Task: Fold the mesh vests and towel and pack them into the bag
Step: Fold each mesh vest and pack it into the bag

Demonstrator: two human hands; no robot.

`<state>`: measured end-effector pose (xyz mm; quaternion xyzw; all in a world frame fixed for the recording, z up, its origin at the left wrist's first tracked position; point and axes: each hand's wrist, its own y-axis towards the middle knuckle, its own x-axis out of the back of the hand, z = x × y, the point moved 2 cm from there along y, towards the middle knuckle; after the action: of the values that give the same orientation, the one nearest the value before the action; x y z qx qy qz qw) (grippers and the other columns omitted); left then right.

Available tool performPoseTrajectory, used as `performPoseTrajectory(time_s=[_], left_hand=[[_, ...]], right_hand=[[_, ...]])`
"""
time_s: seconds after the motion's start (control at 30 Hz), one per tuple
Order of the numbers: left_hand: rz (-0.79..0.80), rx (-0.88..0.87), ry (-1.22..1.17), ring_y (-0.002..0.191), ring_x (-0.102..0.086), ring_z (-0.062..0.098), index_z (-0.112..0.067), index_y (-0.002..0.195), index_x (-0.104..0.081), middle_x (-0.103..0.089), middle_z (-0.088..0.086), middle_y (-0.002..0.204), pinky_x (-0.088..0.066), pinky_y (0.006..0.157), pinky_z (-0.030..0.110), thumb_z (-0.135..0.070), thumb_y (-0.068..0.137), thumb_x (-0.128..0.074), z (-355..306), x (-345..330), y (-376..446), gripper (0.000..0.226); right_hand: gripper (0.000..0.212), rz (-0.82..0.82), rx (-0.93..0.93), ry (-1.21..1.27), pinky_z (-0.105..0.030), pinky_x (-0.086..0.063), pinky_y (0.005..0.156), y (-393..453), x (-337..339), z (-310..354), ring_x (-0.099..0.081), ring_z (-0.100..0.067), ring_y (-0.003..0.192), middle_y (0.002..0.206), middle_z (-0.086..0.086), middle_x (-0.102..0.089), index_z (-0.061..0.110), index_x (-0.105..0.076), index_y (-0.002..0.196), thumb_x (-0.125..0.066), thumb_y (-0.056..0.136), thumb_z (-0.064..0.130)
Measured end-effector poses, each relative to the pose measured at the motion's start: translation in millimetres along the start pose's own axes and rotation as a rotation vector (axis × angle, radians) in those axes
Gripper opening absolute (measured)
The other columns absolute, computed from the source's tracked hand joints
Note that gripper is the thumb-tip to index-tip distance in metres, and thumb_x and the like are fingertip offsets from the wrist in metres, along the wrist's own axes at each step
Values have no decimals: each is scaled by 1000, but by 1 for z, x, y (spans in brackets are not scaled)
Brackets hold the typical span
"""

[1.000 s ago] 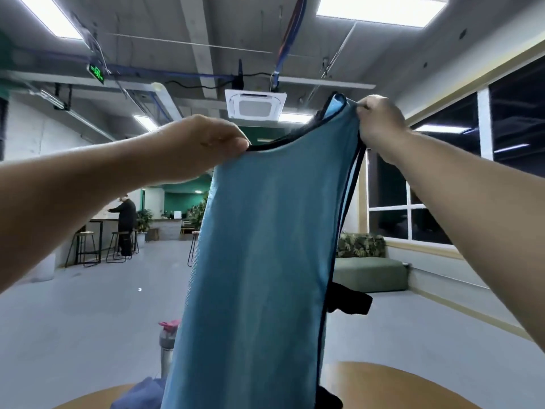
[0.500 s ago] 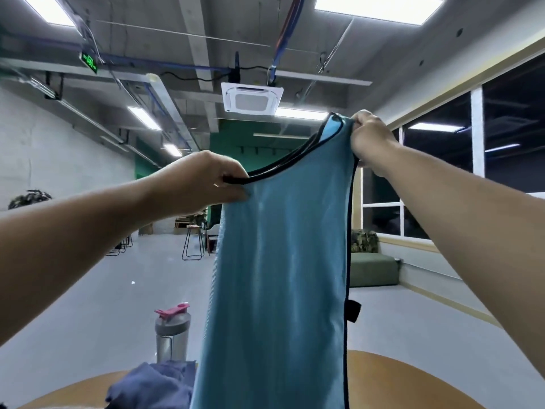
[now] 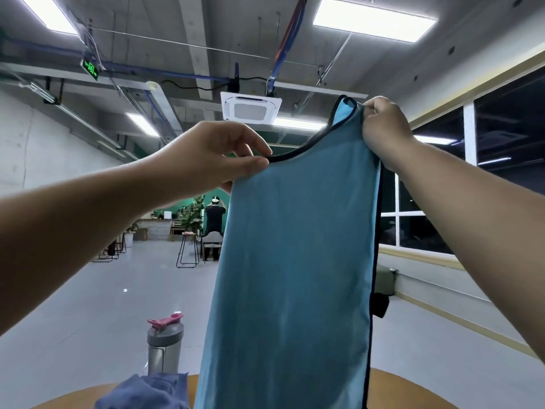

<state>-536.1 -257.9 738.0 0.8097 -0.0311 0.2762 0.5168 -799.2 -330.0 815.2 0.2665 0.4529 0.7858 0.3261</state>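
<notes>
My left hand (image 3: 206,156) and right hand (image 3: 383,128) hold a light blue mesh vest with black edge binding (image 3: 292,261) raised in front of me, hanging lengthwise from its top edge toward 6 o'clock. Left hand: thumb and forefinger pinch the vest's upper left corner where the black neckline binding begins; the cloth emerges at 3 o'clock of the fingertips, and the remaining fingers are curled loosely above the pinch. Right hand: fingers clenched around the bunched shoulder strap, the strap's black-bound loop protruding at 10 o'clock of the knuckles, the vest body falling at 7 o'clock of the fist. The right grip sits higher than the left, so the neckline binding sweeps up from left to right between the two hands. The vest's lower part passes in front of a round light wooden tabletop (image 3: 395,388) at the bottom of view. At 8 o'clock of the vest's lower part, a crumpled dark blue-grey cloth (image 3: 144,391) lies on the tabletop; whether vest and cloth touch cannot be told. Just behind that cloth stands a grey metal shaker bottle with a pink flip lid (image 3: 165,343), upright. A small black item (image 3: 380,305) shows just beside the vest's right edge, partly hidden.
</notes>
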Motion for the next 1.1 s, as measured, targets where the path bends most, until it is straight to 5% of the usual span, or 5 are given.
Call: performPoseTrajectory(time_s=[0.37,0.6,0.77,0.97,1.1], left_hand=[[169,329,-213,65,-61,7,-12,85,-59,-60,3,78,-56,59,23,-20,74,-67,95,-42,-34,16],[295,690,-134,68,-55,18,-25,67,-62,-62,0,80,-46,70,29,1,73,-72,254,-159,-140,29],[230,951,-217,69,-50,19,-18,57,-61,-60,-1,62,-39,66,27,18,80,-47,331,-232,-201,45],[262,1071,-192,74,-58,12,-27,76,-71,-69,-5,85,-44,64,13,15,88,-33,373,-281,-220,58],[238,1095,-53,78,-60,22,-46,82,-63,-67,-9,99,-50,72,31,1,94,-36,395,-304,-234,55]], right_hand=[[29,299,-161,-52,-26,-37,59,-45,-62,-61,-50,-23,79,79,-4,-54,16,-61,79,-36,92,9],[27,683,-337,-210,-26,-35,60,-169,-159,-191,-48,-22,84,98,-11,-55,-2,-62,113,-41,99,9],[25,654,-480,-157,-28,-34,58,-215,-210,-259,-47,-19,78,109,-7,-57,15,-57,114,-35,103,19],[30,654,-540,-140,-27,-36,79,-252,-262,-317,-46,-17,95,124,-6,-56,12,-54,124,-33,103,18],[29,650,-591,-169,-29,-38,77,-275,-282,-350,-48,-18,95,120,-5,-58,15,-56,119,-33,103,19]])
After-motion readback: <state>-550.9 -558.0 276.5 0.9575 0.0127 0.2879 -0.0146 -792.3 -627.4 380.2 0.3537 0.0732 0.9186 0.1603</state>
